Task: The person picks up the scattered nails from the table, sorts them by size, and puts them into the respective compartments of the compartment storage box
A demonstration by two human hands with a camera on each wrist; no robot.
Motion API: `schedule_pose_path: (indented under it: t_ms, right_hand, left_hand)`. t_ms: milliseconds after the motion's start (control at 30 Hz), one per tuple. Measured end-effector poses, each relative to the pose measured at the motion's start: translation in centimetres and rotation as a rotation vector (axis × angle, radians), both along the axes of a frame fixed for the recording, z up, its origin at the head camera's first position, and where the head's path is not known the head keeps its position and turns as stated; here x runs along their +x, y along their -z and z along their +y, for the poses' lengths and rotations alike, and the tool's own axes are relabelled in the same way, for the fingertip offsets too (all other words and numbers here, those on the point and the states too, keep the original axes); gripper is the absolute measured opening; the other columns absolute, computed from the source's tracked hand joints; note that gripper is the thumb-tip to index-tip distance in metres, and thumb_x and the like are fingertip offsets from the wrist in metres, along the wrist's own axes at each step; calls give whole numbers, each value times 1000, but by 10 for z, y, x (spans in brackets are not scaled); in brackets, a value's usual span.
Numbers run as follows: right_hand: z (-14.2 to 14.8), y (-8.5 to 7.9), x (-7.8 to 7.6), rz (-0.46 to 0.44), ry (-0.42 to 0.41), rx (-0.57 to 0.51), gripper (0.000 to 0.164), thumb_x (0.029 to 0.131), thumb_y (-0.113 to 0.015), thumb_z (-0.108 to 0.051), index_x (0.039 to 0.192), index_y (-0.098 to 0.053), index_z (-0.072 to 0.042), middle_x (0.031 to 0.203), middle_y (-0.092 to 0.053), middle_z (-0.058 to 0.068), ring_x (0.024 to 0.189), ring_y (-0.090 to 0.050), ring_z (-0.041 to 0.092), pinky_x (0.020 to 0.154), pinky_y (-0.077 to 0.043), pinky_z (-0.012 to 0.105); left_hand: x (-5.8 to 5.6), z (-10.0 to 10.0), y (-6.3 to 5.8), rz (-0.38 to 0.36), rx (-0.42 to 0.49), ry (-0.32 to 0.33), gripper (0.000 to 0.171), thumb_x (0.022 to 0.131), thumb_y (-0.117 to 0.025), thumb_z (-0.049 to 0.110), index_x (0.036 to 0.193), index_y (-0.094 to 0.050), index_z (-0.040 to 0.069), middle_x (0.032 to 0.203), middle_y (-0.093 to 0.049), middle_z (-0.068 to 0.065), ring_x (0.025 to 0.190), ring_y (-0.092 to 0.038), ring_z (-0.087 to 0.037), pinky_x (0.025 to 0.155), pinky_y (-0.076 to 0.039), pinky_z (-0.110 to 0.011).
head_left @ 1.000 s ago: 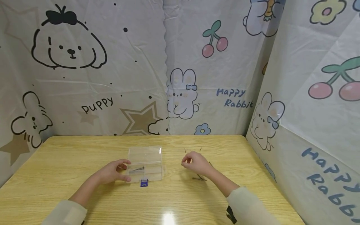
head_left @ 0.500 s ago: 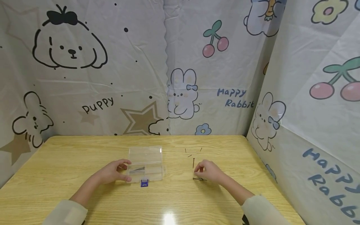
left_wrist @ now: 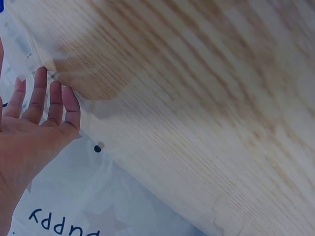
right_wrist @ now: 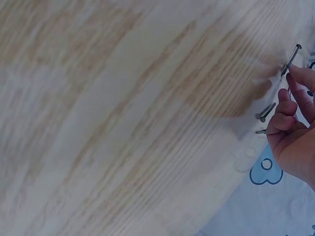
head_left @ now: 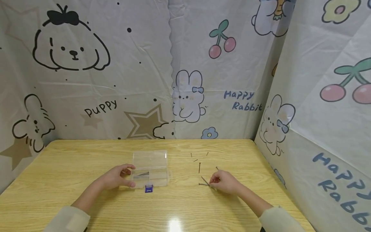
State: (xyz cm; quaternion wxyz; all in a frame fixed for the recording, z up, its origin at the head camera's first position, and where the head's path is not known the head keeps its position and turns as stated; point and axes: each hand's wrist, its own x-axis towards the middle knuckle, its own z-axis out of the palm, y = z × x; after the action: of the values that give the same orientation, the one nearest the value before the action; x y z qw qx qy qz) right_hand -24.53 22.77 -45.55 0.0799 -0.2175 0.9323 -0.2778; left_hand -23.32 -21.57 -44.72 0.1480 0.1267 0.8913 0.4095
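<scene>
Grey metal right at the right hand's [head_left: 227, 182] fingertips: two long nails [head_left: 204, 180], slanting together where thumb and forefinger meet. Those fingers are curled and bunched; whether they're pinching one, I can't tell. Just behind, the knuckles block most of another nail [head_left: 216, 168]. Farther back, one brownish nail [head_left: 199, 168] points away, then three short nails [head_left: 191, 155], scattered. Across the wooden table [head_left: 179, 209], the left hand [head_left: 114, 177], fingers spread, touches the left edge of a clear plastic box [head_left: 159, 182], lid up, blue latch [head_left: 148, 188] facing front. Thin nails [head_left: 143, 174] lie inside, too overlapped to count. Printed cloth [head_left: 116, 125] hangs behind!
</scene>
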Motion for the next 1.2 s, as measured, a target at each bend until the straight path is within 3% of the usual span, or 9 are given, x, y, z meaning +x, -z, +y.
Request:
schedule_pose_path:
  t_ms: [500,1067,1200]
  right_hand:
    - [1,3,2,-30,9,-6,7,86,-65,-12,80,-66,-11,70,-56,-5,61,-45,5,55,-39,20]
    - [3,-5,2,-129,-8,-123,11,87,-62,-13,84,-68,-4,73,-60,0,58,-45,6,50,-39,20]
    - [5,-5,1,-155,20,-141,15,89,-59,-16,88,-68,-4,80,-62,2,63,-47,8,54,-40,21]
  left_hand:
    - [1,2,0,1,9,10,75,73,-80,33,131,-45,1,121,-52,-20,108,-50,-31,91,-43,-47]
    - [0,0,2,7,-6,8,75,73,-79,34,131,-46,2,121,-53,-20,110,-51,-33,92,-44,-49]
    - [0,0,2,10,-3,10,74,73,-79,34,131,-46,2,121,-53,-20,109,-51,-33,91,-44,-48]
